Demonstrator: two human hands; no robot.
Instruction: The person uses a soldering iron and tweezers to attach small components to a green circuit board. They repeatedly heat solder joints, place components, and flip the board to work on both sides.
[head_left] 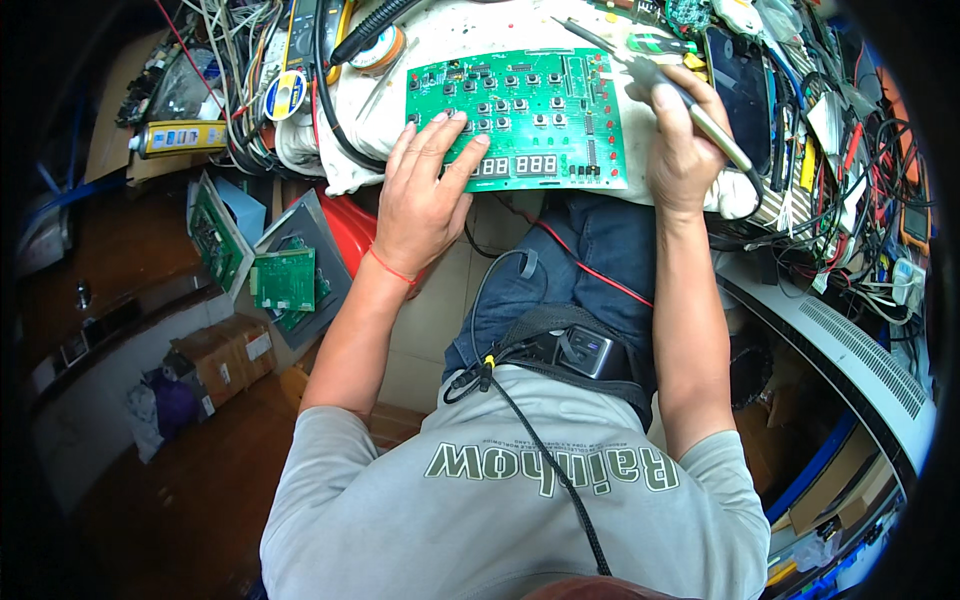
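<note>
A green circuit board (545, 138) lies across the pale cloth of the bench in front of me. It carries rows of black push buttons, a seven-segment display (535, 165) near its front edge and small red parts down its right side. My left hand (425, 185) rests on the board's left part, fingers spread, covering some buttons and the display's left end. Just off the board's right edge, my right hand (688, 150) is closed round a slim tool with a grey handle (718, 135). Its front widens to a grey part; whether the thin dark shaft beyond belongs to it, I cannot tell.
A green-handled screwdriver (660, 44) and a dark phone-like slab (738, 95) lie at the back right. Tangled cables (850, 190) crowd the right side. Solder spools (286, 95) and a yellow box (183, 138) stand left. More green boards (283, 280) lean below the bench.
</note>
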